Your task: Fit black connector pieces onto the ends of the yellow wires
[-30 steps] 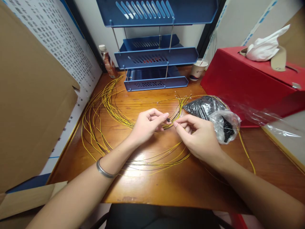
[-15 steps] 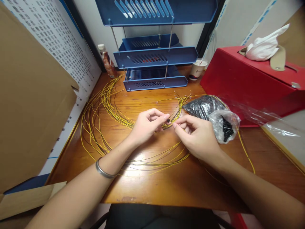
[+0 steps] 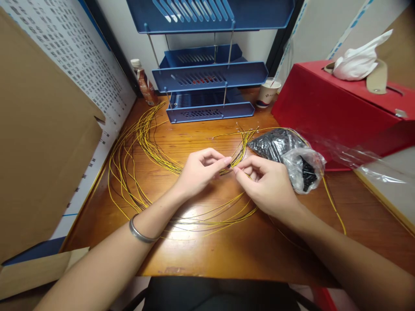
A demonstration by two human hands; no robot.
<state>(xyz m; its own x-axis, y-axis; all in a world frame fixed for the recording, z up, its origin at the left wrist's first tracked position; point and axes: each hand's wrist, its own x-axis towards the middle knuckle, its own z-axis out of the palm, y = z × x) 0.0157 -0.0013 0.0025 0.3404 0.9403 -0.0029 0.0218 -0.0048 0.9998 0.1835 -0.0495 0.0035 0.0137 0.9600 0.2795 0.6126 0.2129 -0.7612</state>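
My left hand [image 3: 205, 170] pinches a small black plastic part [image 3: 229, 166] between thumb and forefinger; its exact kind is too small to make out. Almost touching it, my right hand [image 3: 264, 181] is closed in a pinch on a thin wire end, mostly hidden by the fingertips. Beneath and around both hands lies a large loose coil of yellow and black wires [image 3: 145, 142]. The wires' tips [image 3: 248, 131] bunch up just beyond my fingers. Right of them lies a clear plastic bag [image 3: 275, 140] full of small black parts, its mouth facing me.
A blue tiered file tray [image 3: 210, 113] stands at the back, between a drink bottle [image 3: 146, 86] and a paper cup [image 3: 267, 93]. A red tissue box [image 3: 324, 112] bounds the right side. Cardboard [image 3: 42, 142] rises at the left, and the wooden table [image 3: 194, 259] ends near my lap.
My fingertips have drawn slightly closer together, and the black part is now more covered by my left thumb. The wires and bag lie as before; the view has shifted slightly.
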